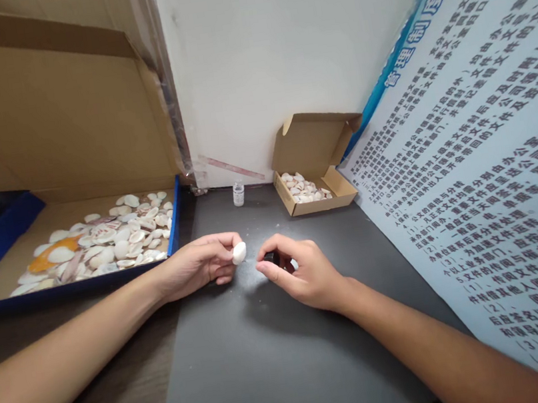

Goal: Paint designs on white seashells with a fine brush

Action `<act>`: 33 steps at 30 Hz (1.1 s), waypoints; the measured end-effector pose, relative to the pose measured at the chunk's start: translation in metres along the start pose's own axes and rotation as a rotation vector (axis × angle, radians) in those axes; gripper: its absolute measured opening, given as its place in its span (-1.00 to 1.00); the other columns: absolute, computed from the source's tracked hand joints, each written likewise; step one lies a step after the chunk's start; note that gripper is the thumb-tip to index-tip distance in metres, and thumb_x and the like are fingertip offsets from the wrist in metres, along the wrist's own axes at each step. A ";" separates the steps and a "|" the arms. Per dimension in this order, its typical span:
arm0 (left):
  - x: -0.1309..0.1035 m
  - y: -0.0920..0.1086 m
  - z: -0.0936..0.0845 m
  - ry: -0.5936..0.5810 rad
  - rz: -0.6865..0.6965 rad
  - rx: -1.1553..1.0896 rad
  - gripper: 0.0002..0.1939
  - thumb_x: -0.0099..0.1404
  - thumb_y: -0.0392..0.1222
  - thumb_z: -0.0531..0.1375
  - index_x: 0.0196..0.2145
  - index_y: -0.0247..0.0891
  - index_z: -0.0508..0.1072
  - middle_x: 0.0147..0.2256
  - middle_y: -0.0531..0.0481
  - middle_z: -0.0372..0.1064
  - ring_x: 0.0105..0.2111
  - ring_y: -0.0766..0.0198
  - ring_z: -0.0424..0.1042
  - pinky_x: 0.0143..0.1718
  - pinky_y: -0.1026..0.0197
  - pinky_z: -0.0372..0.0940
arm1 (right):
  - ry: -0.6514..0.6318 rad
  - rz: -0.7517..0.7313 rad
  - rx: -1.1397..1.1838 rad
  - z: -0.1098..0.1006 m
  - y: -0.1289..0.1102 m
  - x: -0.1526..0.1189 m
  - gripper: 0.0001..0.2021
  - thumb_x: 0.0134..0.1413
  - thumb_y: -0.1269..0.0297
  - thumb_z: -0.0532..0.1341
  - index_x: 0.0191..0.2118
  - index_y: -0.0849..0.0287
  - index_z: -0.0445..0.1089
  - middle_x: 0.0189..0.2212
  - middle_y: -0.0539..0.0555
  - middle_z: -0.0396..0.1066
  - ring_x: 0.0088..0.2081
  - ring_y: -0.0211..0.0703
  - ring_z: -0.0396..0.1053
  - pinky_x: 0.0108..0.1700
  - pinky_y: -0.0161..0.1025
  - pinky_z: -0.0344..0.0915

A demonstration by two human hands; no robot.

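Note:
My left hand (202,263) pinches a white shell (239,253) between thumb and fingers, above the dark grey board (252,359). Close by on the right, my right hand (304,268) is closed around a small black object (272,257), mostly hidden by the fingers. A gap separates the fingertips of my right hand from the shell. A large blue-edged box (175,219) on the left holds many shells (103,243) of several sizes. Behind my hands stands a small clear bottle (238,193) with a white label.
A small open cardboard box (317,206) with shells (301,186) in it stands at the back right. A printed poster (508,145) rises along the right side, and a white panel (271,46) closes off the back.

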State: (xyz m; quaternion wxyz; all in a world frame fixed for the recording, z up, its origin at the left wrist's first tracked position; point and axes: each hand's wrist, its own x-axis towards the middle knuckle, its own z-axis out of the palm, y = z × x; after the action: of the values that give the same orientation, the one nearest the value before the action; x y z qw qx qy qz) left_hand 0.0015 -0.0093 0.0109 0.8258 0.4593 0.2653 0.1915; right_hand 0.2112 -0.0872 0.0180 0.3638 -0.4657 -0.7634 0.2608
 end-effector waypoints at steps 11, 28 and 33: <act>0.000 0.000 -0.001 -0.018 0.007 0.002 -0.95 0.13 -0.32 0.23 -0.43 -0.31 0.38 -0.51 0.09 0.16 -0.56 0.42 0.05 -0.53 0.36 0.11 | 0.142 -0.038 0.040 0.000 0.000 0.000 -0.89 0.23 0.21 0.20 -0.25 0.13 0.36 -0.51 -0.04 0.38 -0.54 -0.32 0.27 -0.44 -0.37 0.22; 0.000 -0.002 -0.003 -0.029 0.011 -0.008 -0.93 0.18 -0.31 0.24 -0.39 -0.31 0.38 -0.52 0.12 0.12 -0.56 0.43 0.06 -0.53 0.37 0.11 | 0.086 -0.071 0.072 -0.001 -0.001 0.000 -0.91 0.21 0.26 0.21 -0.28 0.15 0.36 -0.54 -0.07 0.33 -0.57 -0.35 0.22 -0.47 -0.40 0.19; 0.000 -0.002 -0.003 -0.026 0.011 -0.003 -0.93 0.18 -0.30 0.25 -0.39 -0.30 0.39 -0.52 0.11 0.15 -0.56 0.43 0.06 -0.54 0.36 0.11 | 0.175 -0.089 0.080 0.000 0.000 0.000 -0.92 0.21 0.26 0.21 -0.26 0.14 0.36 -0.52 -0.06 0.36 -0.56 -0.34 0.26 -0.48 -0.40 0.20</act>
State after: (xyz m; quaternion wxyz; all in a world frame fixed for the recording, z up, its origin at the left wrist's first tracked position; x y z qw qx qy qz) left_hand -0.0002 -0.0086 0.0085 0.8289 0.4618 0.2518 0.1905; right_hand 0.2110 -0.0870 0.0176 0.4585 -0.4376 -0.7375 0.2332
